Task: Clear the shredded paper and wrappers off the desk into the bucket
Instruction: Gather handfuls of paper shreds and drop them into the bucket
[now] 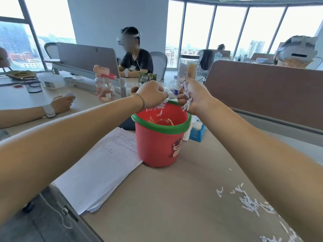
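Shredded white paper strips over red plastic bucket with green rim, both hands above it.
Left to right: white printed sheets near left on tan desk; left hand curled, strips falling from it into bucket; right hand clutching a strip bundle at the far rim; more loose strips near right on desk.

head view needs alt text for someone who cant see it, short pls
Two bare hands hover over a red bucket with a green rim: the left hand is dropping shredded paper into it, and the right hand grips another bunch. More shreds lie on the desk near the right arm, and a stack of white sheets sits left of the bucket.
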A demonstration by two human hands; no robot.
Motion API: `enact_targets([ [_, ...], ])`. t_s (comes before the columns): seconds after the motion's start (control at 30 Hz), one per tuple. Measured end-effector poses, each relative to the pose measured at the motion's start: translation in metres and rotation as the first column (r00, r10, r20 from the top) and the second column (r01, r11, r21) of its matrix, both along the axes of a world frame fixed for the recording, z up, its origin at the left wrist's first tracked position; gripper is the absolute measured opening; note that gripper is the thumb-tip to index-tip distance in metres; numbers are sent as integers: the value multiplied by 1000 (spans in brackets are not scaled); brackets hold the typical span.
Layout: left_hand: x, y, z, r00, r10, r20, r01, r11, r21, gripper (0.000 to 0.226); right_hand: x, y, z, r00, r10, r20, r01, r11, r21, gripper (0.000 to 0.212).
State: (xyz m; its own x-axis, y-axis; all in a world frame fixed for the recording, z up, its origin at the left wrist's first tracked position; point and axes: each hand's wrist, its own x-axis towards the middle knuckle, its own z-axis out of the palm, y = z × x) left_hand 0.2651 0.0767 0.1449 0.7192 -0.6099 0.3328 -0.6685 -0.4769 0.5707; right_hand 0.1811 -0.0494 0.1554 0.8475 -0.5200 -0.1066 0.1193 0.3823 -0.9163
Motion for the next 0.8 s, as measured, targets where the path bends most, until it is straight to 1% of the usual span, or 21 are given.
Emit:
enact_targets([
  [0.1, 0, 4, -2, 999, -13, 37, 10, 995, 97, 31, 5, 3, -3, 1000, -6, -17, 5, 1000, -15, 30],
  [0.2, 2, 9, -3, 999, -46, 0, 46, 989, 138, 28, 9, 8, -5, 999, -19, -27, 18, 999, -28, 35],
  [0.23, 2, 11, -3, 999, -53, 9, 51, 987, 154, 28, 9, 9, -5, 999, -23, -30, 22, 999, -29, 35],
  [0.37, -3, 19, 2, 981, -50, 190, -2, 964, 265, 33, 9, 16, -7, 998, -51, -36, 51, 998, -22, 31],
  [0.47, -3, 24, 4, 971, -57, 232, -9, 961, 275, 34, 10, 19, -10, 996, -73, -45, 69, 995, -73, 29],
  [0.53, -3, 27, 5, 970, -71, 233, 4, 961, 275, 29, 12, 20, -13, 996, -67, -58, 59, 990, -125, 25],
  [0.63, -3, 32, 6, 961, -84, 264, 11, 963, 268, 18, 13, 21, -17, 994, -53, -93, 36, 984, -174, 12],
  [0.7, -3, 34, 6, 956, -81, 282, 7, 968, 252, 16, 11, 22, -18, 994, -34, -103, 14, 981, -193, 11],
  [0.73, -3, 36, 5, 955, -76, 285, 5, 970, 242, 17, 11, 23, -19, 993, -26, -113, 1, 976, -217, 12],
  [0.8, -4, 38, 4, 956, -67, 286, 2, 975, 221, 18, 9, 23, -20, 988, -30, -153, -21, 948, -317, 12],
])
